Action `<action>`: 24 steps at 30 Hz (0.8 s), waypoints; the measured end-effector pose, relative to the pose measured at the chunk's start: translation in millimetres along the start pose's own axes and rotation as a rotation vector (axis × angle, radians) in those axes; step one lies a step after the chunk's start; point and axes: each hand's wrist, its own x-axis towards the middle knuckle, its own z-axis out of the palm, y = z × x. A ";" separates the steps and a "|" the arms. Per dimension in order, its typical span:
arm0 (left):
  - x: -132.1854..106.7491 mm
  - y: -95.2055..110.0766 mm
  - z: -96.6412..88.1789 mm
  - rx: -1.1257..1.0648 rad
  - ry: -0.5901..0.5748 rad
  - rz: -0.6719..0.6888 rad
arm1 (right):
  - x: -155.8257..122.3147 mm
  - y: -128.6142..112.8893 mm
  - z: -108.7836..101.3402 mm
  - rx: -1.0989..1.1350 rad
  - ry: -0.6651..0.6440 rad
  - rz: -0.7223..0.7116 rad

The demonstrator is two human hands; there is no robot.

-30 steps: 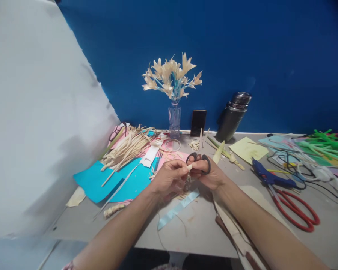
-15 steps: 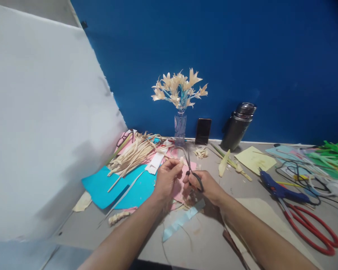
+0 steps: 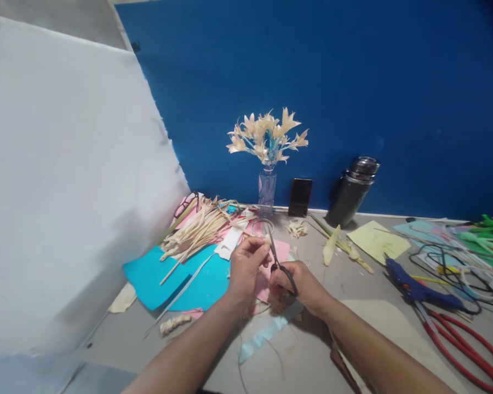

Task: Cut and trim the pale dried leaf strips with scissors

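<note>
My right hand [image 3: 293, 279] is closed round the black handles of a pair of scissors [image 3: 274, 253], whose blades point away from me. Close on its left, my left hand [image 3: 248, 265] pinches a small pale piece [image 3: 267, 239], perhaps a strip of dried husk, right beside the blades. The blades look nearly closed; whether they touch the piece I cannot tell. Beneath my hands lie pink paper [image 3: 282, 253] and a light blue ribbon [image 3: 267, 335]. Behind them, pale husk-like flowers [image 3: 267, 131] on blue stems stand in a clear bottle [image 3: 267, 191].
Dried pale strips [image 3: 199, 227] lie on blue paper [image 3: 148, 279] at left. Along the back stand a phone [image 3: 300, 197] and a dark flask [image 3: 351, 191]. On the right are a blue glue gun [image 3: 423, 290], red-handled scissors [image 3: 464, 339], black cables and yellow paper [image 3: 378, 241].
The whole view has shifted slightly, so things sit a little lower and farther right. The scissor blades appear closer together beside the pale piece; both hands keep their holds.
</note>
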 end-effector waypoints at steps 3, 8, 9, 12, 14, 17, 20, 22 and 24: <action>-0.2 0.6 1.0 -0.008 0.003 -0.008 | 0.1 1.6 0.1 0.000 0.006 -0.005; 0.1 0.7 2.1 -0.034 0.003 -0.031 | 0.2 3.4 0.4 0.020 -0.001 -0.004; 0.2 0.6 2.1 -0.036 0.005 -0.037 | 0.3 3.4 0.3 0.025 -0.002 -0.002; 0.4 0.0 1.3 -0.032 0.012 -0.050 | 0.4 4.7 -0.3 0.046 -0.010 0.002; 0.6 -0.6 0.5 -0.030 0.010 -0.054 | 0.3 7.5 -0.9 0.066 -0.013 0.018; 1.3 -1.5 -1.0 -0.032 0.008 -0.041 | 0.0 13.1 -1.9 0.095 -0.001 0.063; 2.2 -2.2 -2.1 -0.040 -0.013 -0.049 | -0.3 14.6 -2.6 0.100 0.006 0.078; 2.6 -2.1 -2.1 -0.065 -0.038 -0.080 | -0.1 11.2 -3.3 0.088 0.031 0.075; 2.5 -1.4 -1.4 -0.092 -0.060 -0.120 | 0.5 5.4 -4.1 0.076 0.068 0.062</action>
